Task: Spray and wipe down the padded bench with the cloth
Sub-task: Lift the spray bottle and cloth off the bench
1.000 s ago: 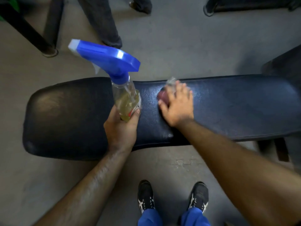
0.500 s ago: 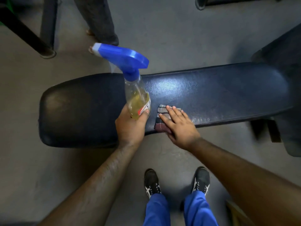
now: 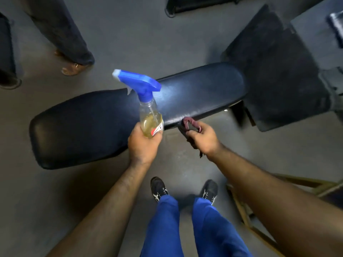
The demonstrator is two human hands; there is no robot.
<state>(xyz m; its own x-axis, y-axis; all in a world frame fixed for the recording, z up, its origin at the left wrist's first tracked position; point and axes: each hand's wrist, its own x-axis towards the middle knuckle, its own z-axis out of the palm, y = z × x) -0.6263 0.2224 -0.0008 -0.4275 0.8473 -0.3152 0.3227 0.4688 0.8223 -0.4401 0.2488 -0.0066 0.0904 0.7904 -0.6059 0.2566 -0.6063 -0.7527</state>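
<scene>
A long black padded bench (image 3: 83,123) runs across the floor in front of me, its right half shiny. My left hand (image 3: 143,145) grips the base of a clear spray bottle (image 3: 148,115) with yellowish liquid and a blue trigger head, held upright over the bench's near edge, nozzle pointing left. My right hand (image 3: 204,139) is bunched around a dark reddish cloth (image 3: 188,125) just off the near edge of the bench, at its right part. The cloth hangs partly below my fist.
Another person's legs and sandalled foot (image 3: 72,68) stand beyond the bench at the left. A second black pad (image 3: 278,71) rises at the right end. A wooden frame (image 3: 241,204) sits low right beside my shoes (image 3: 159,188). Grey concrete floor surrounds the bench.
My right hand has slid off the bench top toward me and bunched the cloth in a fist at the near edge. The bottle stays upright in my left hand. The view has pulled back.
</scene>
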